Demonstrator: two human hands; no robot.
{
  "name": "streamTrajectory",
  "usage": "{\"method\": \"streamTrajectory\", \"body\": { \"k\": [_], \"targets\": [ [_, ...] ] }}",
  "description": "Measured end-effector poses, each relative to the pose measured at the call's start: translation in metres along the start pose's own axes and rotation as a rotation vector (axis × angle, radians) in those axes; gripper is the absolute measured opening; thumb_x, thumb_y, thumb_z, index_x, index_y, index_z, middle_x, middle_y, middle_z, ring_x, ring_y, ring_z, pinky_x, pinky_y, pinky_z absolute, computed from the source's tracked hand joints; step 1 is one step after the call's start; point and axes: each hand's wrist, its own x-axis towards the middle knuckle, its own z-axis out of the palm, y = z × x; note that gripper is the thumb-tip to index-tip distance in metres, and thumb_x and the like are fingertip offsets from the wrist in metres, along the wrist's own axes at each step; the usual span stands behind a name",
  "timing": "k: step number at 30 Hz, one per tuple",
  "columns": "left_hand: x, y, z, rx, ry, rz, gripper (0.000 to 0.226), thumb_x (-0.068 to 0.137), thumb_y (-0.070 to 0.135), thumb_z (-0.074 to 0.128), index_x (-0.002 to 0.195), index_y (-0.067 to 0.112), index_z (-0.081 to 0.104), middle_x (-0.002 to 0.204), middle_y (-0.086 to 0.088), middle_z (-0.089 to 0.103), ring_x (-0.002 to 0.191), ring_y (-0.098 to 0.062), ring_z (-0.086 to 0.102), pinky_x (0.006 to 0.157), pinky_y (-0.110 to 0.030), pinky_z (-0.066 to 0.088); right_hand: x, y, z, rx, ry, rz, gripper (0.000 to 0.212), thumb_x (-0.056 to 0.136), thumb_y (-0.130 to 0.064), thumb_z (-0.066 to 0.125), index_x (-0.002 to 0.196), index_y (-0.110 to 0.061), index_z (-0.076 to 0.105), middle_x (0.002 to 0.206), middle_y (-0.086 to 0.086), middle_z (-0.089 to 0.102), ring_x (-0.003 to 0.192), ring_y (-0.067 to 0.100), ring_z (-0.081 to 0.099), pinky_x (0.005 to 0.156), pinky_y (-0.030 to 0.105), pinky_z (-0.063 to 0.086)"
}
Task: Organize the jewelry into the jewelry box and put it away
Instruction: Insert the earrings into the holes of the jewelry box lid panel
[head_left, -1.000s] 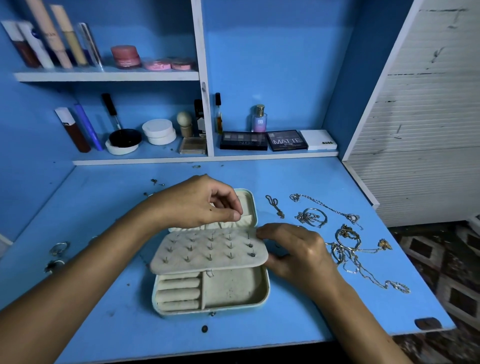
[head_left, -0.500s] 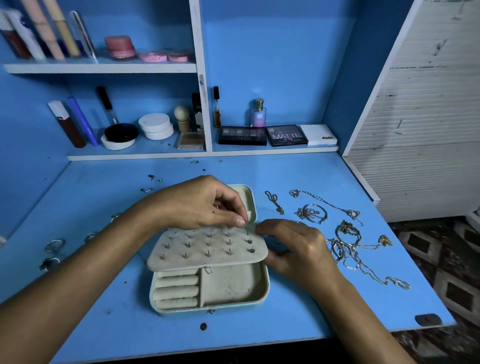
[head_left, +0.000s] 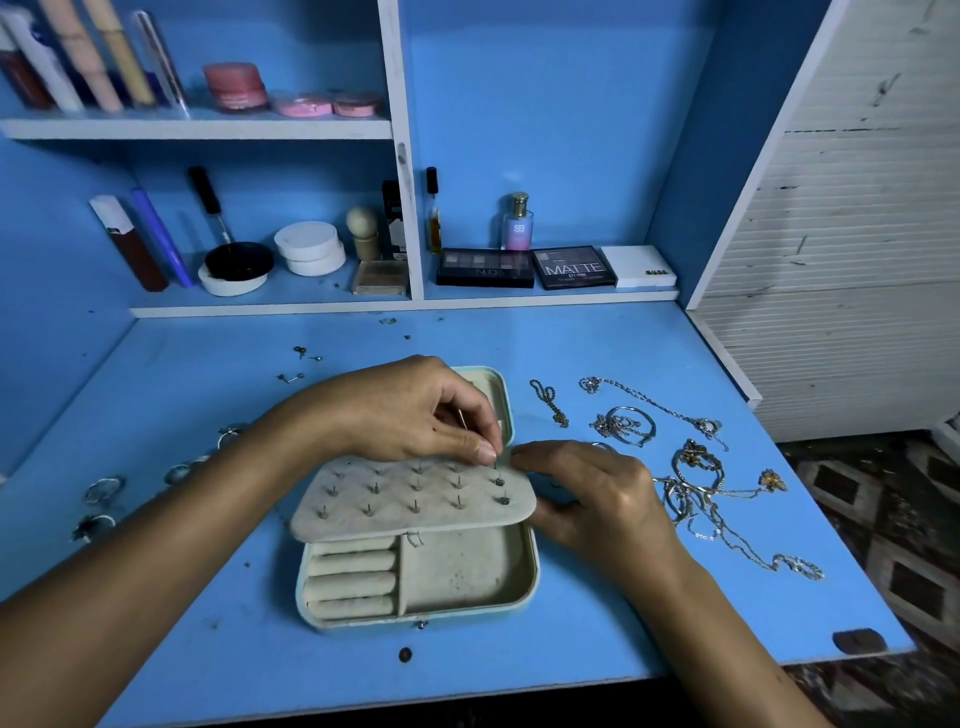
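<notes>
1. A pale green, cream-lined rectangular jewelry box (head_left: 470, 603) lay open at the middle of the blue table (head_left: 597, 639).
2. The left hand (head_left: 410, 410) pinched a small stud over the cream earring panel (head_left: 410, 501).
3. The right hand (head_left: 597, 499) held the panel's right edge, fingers curled.
4. Tangled silver and gold chains (head_left: 696, 483) lay right of the box.

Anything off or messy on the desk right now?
Yes. Chains and bangles lie in a tangled heap right of the jewelry box, rings sit scattered at the left edge, and small studs are strewn behind the left hand.
</notes>
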Motion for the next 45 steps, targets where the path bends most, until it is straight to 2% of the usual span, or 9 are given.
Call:
{"method": "streamTrajectory", "body": {
  "k": [3,8,20,27,33,37,45],
  "targets": [
    [0.000,0.000,0.000,0.010,-0.001,-0.006,0.006,0.087,0.027,0.074,0.092,0.026,0.076,0.085,0.022,0.072,0.081,0.004,0.065,0.073,-0.008,0.044,0.000,0.000,0.001,-0.012,0.012,-0.005,0.021,0.086,-0.024,0.074,0.089,-0.003,0.076,0.090,0.002,0.076,0.082,0.016,0.073,0.068,0.031,0.058],
    [0.001,0.000,-0.001,0.031,-0.005,-0.002,0.008,0.087,0.029,0.074,0.094,0.026,0.076,0.087,0.022,0.072,0.083,0.002,0.066,0.074,-0.009,0.046,0.000,0.000,0.001,-0.007,0.009,0.000,0.021,0.086,-0.024,0.073,0.088,-0.004,0.076,0.088,0.003,0.076,0.078,0.019,0.073,0.064,0.032,0.057],
    [0.002,0.002,0.000,0.052,-0.011,-0.009,0.010,0.086,0.032,0.074,0.095,0.028,0.076,0.090,0.020,0.073,0.086,0.002,0.066,0.075,-0.010,0.046,0.000,-0.002,0.000,-0.009,0.018,-0.015,0.023,0.088,-0.025,0.071,0.088,-0.003,0.076,0.089,0.003,0.076,0.081,0.017,0.074,0.067,0.031,0.058],
    [0.003,0.006,-0.003,0.047,-0.044,-0.016,0.009,0.087,0.027,0.074,0.096,0.025,0.077,0.089,0.022,0.073,0.085,0.008,0.065,0.073,-0.005,0.043,0.002,-0.003,0.000,0.001,0.025,-0.008,0.023,0.087,-0.027,0.072,0.088,-0.004,0.076,0.088,0.002,0.076,0.081,0.014,0.072,0.069,0.029,0.057],
    [0.006,0.008,-0.003,0.079,-0.081,-0.026,0.008,0.087,0.030,0.074,0.094,0.029,0.077,0.091,0.021,0.072,0.089,0.008,0.064,0.078,-0.007,0.044,0.003,-0.004,-0.001,0.028,0.017,-0.007,0.018,0.085,-0.022,0.074,0.087,-0.005,0.077,0.089,0.001,0.076,0.083,0.011,0.070,0.070,0.025,0.056],
    [0.007,0.012,-0.004,0.119,-0.105,-0.044,0.007,0.086,0.031,0.074,0.093,0.032,0.077,0.091,0.025,0.072,0.090,0.010,0.064,0.085,-0.015,0.047,0.002,-0.004,0.000,0.033,0.011,0.002,0.016,0.085,-0.021,0.075,0.088,-0.005,0.077,0.090,0.000,0.076,0.083,0.012,0.071,0.070,0.026,0.057],
    [0.008,0.018,-0.012,0.182,-0.096,-0.059,0.006,0.088,0.031,0.072,0.093,0.031,0.076,0.085,0.025,0.071,0.082,0.009,0.064,0.078,-0.016,0.047,0.001,-0.003,0.000,0.003,0.026,0.008,0.020,0.085,-0.024,0.074,0.087,-0.004,0.076,0.089,0.002,0.076,0.082,0.012,0.072,0.071,0.024,0.057]
  ]
}}
